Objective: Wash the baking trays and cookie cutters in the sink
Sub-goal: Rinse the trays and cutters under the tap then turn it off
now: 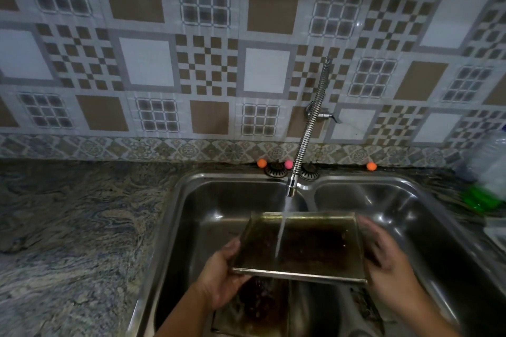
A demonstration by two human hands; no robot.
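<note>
A square metal baking tray [315, 246], dark and stained inside, is held over the left basin of the steel double sink [175, 200]. My left hand [221, 273] grips its near left corner and my right hand [383, 257] grips its right edge. Water runs from the flexible coiled tap [308, 128] onto the middle of the tray. Below it, a second stained tray [257, 306] lies in the basin, partly hidden by the held tray and my left arm. No cookie cutters can be made out.
Marbled grey stone counter [74, 227] spreads to the left of the sink. Two sink strainers [276, 169] and small orange and pink balls [262, 163] sit on the ledge behind it. A green object [479, 200] and a clear plastic bottle [492, 161] stand at the right.
</note>
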